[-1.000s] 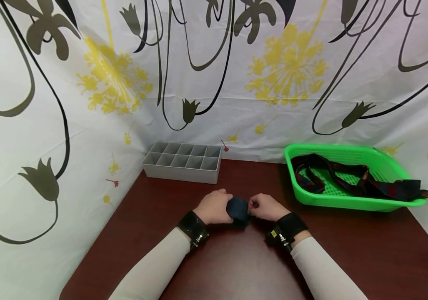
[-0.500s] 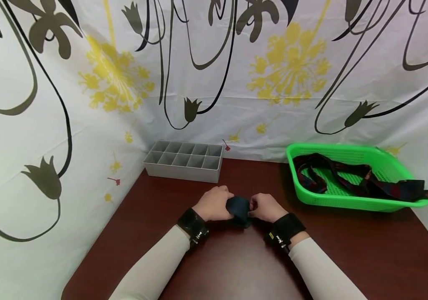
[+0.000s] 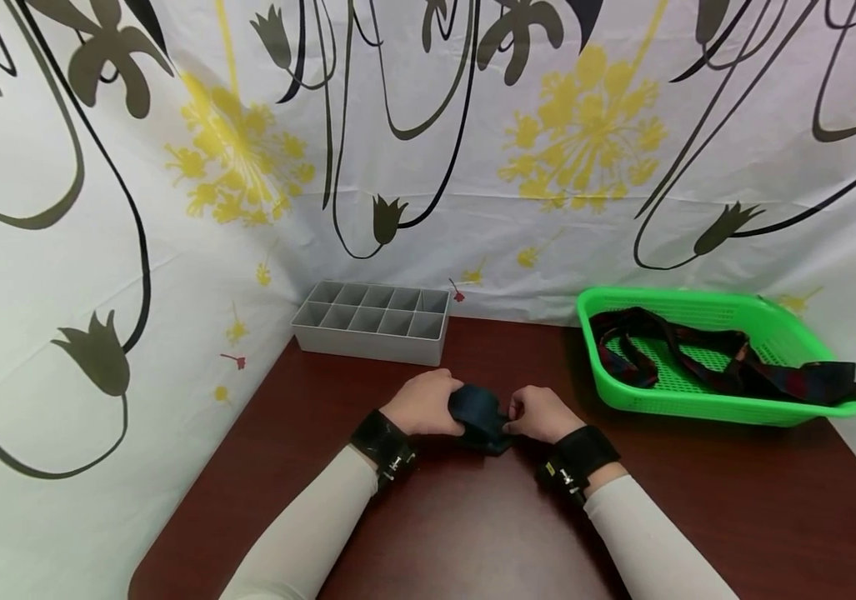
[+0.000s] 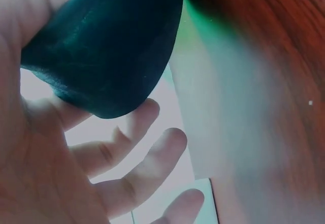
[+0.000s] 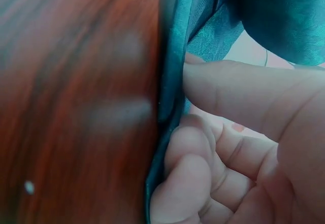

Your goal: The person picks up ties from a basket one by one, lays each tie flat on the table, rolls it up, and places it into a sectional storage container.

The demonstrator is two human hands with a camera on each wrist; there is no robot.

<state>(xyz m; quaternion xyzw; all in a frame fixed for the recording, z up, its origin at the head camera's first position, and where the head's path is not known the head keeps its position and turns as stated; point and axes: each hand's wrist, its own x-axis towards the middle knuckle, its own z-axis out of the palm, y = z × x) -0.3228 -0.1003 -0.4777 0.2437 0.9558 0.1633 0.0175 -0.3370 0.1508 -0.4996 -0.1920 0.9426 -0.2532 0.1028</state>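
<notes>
A dark teal necktie (image 3: 475, 410) is bent into a loose loop above the brown table, between my two hands. My left hand (image 3: 422, 404) holds the loop from the left. In the left wrist view, the thumb and forefinger grip the curved necktie (image 4: 117, 46), while the other fingers extend loosely below it. On the other side, my right hand (image 3: 543, 414) pinches a flat layered stretch of the same necktie. The right wrist view shows the thumb pressing against the necktie (image 5: 175, 51), with the other fingers curled beneath it at the table surface. The inside of the loop is partly hidden.
A grey divided box (image 3: 369, 337) stands at the back left, its visible compartments bare. At the back right is a green basket (image 3: 720, 410) holding a dark plaid necktie (image 3: 708, 379), whose end hangs over the rim. A patterned curtain (image 3: 428, 167) borders the table (image 3: 465, 533).
The left hand has shifted slightly left with the loop, and the hands are a little farther apart. More flat necktie shows near the right fingertips. The head view has moved slightly.
</notes>
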